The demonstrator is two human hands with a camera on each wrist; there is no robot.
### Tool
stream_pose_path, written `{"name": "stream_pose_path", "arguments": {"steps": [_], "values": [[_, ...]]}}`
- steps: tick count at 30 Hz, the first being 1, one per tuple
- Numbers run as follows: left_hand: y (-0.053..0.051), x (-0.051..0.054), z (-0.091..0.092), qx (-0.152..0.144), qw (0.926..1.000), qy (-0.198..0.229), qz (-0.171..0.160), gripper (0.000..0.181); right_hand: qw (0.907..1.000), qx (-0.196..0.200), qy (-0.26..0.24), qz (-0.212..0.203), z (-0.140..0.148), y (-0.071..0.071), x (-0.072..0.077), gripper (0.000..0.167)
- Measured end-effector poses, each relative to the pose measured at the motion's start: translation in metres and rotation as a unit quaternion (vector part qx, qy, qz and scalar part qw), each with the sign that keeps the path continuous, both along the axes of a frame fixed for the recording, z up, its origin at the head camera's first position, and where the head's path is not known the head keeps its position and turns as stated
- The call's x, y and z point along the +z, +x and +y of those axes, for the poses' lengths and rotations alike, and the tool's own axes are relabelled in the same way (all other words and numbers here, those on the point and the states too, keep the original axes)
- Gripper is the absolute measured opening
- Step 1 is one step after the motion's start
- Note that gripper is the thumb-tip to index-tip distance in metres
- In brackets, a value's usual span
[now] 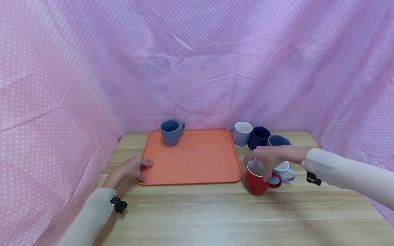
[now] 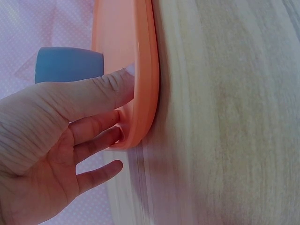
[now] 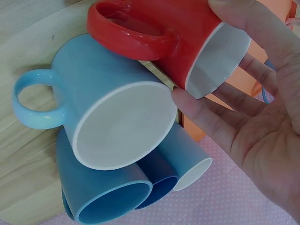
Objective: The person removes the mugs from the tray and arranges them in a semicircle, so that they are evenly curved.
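Observation:
With thumb and fingers spread across its rim, my right hand grips a red mug just off the tray's right front corner. The mug's white inside and red handle show in the right wrist view. Close beside it stands a light blue mug, partly hidden by that hand in the head view. My left hand rests on the left rim of an orange tray, its fingers loosely extended. In the left wrist view the thumb lies against the rim.
A grey-blue mug stands at the tray's back left. Right of the tray, a pale mug, a navy mug and another grey-blue mug stand in a row. Pink dotted cloth hangs behind the wooden table.

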State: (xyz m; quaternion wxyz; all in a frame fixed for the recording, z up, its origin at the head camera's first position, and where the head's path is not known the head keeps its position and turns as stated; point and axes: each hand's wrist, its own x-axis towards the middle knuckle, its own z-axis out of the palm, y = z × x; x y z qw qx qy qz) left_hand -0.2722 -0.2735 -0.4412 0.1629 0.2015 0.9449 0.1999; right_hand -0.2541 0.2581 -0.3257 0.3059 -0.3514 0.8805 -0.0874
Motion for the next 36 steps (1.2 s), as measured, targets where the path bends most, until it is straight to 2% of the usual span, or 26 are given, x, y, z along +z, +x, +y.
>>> {"name": "stream_pose_path", "arguments": {"steps": [7, 19, 36], "values": [[0.0012, 0.0001, -0.0009, -0.001, 1.0, 0.008, -0.003, 0.069, 1.0, -0.006, 0.008, 0.0, 0.0003, 0.0015, -0.0018, 0.07], [0.0028, 0.0047, -0.0005, -0.013, 0.9999, -0.01, 0.004, 0.067, 0.9999, 0.004, 0.016, 0.005, 0.0001, 0.0022, -0.0021, 0.07], [0.0007, -0.0007, -0.0009, -0.013, 0.9999, -0.006, 0.006, 0.066, 0.9989, 0.014, 0.045, 0.005, 0.001, 0.0044, -0.0051, 0.067]]}}
